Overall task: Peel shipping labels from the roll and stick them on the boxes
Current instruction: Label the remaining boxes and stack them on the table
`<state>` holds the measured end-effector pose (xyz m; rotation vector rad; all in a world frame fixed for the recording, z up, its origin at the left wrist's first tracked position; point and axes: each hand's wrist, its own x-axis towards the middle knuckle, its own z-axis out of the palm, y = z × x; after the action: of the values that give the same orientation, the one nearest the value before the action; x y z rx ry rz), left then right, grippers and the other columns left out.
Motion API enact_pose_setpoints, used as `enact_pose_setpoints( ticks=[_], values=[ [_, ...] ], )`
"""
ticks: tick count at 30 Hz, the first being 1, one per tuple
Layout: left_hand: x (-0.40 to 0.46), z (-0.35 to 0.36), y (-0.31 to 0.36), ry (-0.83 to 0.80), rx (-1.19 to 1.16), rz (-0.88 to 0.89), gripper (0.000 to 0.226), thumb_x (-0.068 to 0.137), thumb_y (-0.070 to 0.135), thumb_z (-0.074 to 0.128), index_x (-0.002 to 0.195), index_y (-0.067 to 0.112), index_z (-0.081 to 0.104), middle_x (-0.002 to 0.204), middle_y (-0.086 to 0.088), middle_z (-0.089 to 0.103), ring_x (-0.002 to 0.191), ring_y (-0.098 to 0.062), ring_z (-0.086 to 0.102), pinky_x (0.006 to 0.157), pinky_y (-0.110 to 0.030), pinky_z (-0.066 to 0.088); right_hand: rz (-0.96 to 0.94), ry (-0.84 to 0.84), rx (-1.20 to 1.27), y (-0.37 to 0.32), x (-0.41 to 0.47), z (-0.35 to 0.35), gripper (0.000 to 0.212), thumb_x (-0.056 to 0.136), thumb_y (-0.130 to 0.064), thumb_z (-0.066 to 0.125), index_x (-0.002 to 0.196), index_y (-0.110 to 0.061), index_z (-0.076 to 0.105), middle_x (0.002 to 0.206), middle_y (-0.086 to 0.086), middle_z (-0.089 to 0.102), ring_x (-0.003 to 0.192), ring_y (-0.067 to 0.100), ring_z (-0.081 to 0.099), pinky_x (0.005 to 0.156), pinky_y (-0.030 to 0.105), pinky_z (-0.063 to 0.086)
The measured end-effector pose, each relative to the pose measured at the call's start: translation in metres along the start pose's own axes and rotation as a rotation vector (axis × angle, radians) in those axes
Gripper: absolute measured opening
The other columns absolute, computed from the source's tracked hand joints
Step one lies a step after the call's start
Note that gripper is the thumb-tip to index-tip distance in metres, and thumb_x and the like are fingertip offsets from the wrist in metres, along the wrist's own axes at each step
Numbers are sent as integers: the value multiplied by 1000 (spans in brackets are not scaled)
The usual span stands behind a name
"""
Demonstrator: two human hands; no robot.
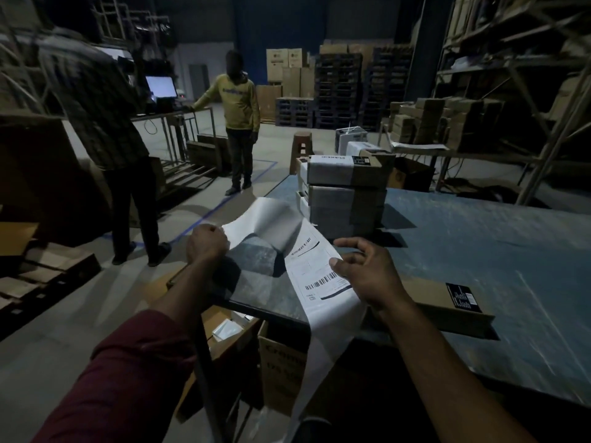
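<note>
A long white label strip (323, 308) runs from below the table edge up between my hands. A printed shipping label (315, 266) with barcodes sits on it. My left hand (206, 243) grips the blank far end of the strip (268, 215) in a fist. My right hand (364, 271) pinches the label's right edge with thumb and fingers. A flat brown box (428, 306) lies on the table under my right wrist. A stack of taped boxes (345, 193) stands farther back on the table.
The blue-grey table (479, 244) stretches right. Cartons (281, 362) sit under its near edge. Two people (241, 123) stand on the floor at left near a lit monitor (161, 86). Pallets, shelving (518, 91) and a stool (302, 148) fill the back.
</note>
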<state>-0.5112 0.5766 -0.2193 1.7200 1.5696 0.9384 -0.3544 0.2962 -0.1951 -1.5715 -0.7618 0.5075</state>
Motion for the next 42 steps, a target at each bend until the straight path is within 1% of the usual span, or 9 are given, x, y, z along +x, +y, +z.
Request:
enact_pose_setpoints(
  ticks=[7, 11, 16, 20, 25, 29, 33, 39, 42],
  values=[
    [-12, -9, -4, 53, 361, 154, 10, 90, 10, 63, 94, 7, 72, 101, -19, 72, 98, -40, 68, 81, -42, 57, -12, 19, -85, 7, 1, 10, 27, 89, -5, 79, 108, -22, 72, 86, 2, 80, 81, 18, 78, 79, 42, 65],
    [-4, -17, -11, 120, 236, 205, 29, 85, 6, 66, 109, 18, 77, 115, -15, 73, 109, -39, 68, 91, -44, 55, -18, 41, -101, 12, 2, 15, 28, 87, -8, 81, 106, -26, 73, 89, 1, 80, 82, 18, 78, 83, 47, 65],
    [3, -21, -11, 320, 5, 472, 25, 89, 8, 62, 107, 19, 75, 107, -9, 68, 101, -32, 64, 84, -45, 55, -3, 50, -88, 17, 0, 17, 28, 87, -6, 80, 105, -27, 73, 88, 2, 80, 82, 18, 79, 83, 49, 64],
    [-6, -9, -16, 146, -6, 609, 28, 96, 35, 62, 110, 14, 76, 109, -12, 72, 101, -32, 67, 83, -39, 51, 14, 49, -49, 18, -3, 18, 28, 89, -5, 79, 108, -25, 72, 89, 2, 80, 82, 18, 79, 82, 47, 65],
    [-13, -10, -3, -124, 266, 738, 72, 90, 77, 50, 140, 26, 64, 148, -10, 56, 139, -35, 44, 110, -54, 39, 48, 2, -18, 21, -7, 14, 24, 91, -6, 78, 108, -20, 72, 96, 5, 80, 85, 19, 79, 77, 38, 65],
    [1, -16, 18, -247, 393, 811, 46, 86, 55, 78, 122, 27, 73, 130, -9, 64, 119, -27, 57, 96, -45, 46, 61, -12, 17, 16, -2, 5, 22, 91, -2, 76, 111, -12, 74, 90, 5, 80, 82, 19, 79, 73, 32, 61],
    [21, -15, 36, -257, 607, 789, 47, 86, 39, 81, 131, 32, 69, 138, -13, 60, 131, -40, 48, 104, -61, 46, 75, -33, 59, 13, 2, 2, 21, 90, -1, 76, 109, -10, 76, 94, 11, 80, 88, 28, 79, 88, 45, 62],
    [22, 21, 17, -401, 704, 685, 60, 99, 55, 61, 153, 36, 44, 170, -17, 18, 159, -36, 10, 118, -72, 17, 137, -76, 145, 9, 1, 9, 22, 91, -2, 75, 113, -6, 75, 101, 18, 79, 96, 37, 77, 94, 54, 60],
    [20, 28, 7, -358, 546, 660, 89, 91, 72, 59, 160, 30, 22, 167, -12, 24, 155, -35, 19, 120, -71, 10, 155, -120, 161, 4, -2, 10, 19, 92, -1, 74, 111, -4, 75, 101, 18, 79, 97, 36, 76, 92, 48, 61]
  ],
)
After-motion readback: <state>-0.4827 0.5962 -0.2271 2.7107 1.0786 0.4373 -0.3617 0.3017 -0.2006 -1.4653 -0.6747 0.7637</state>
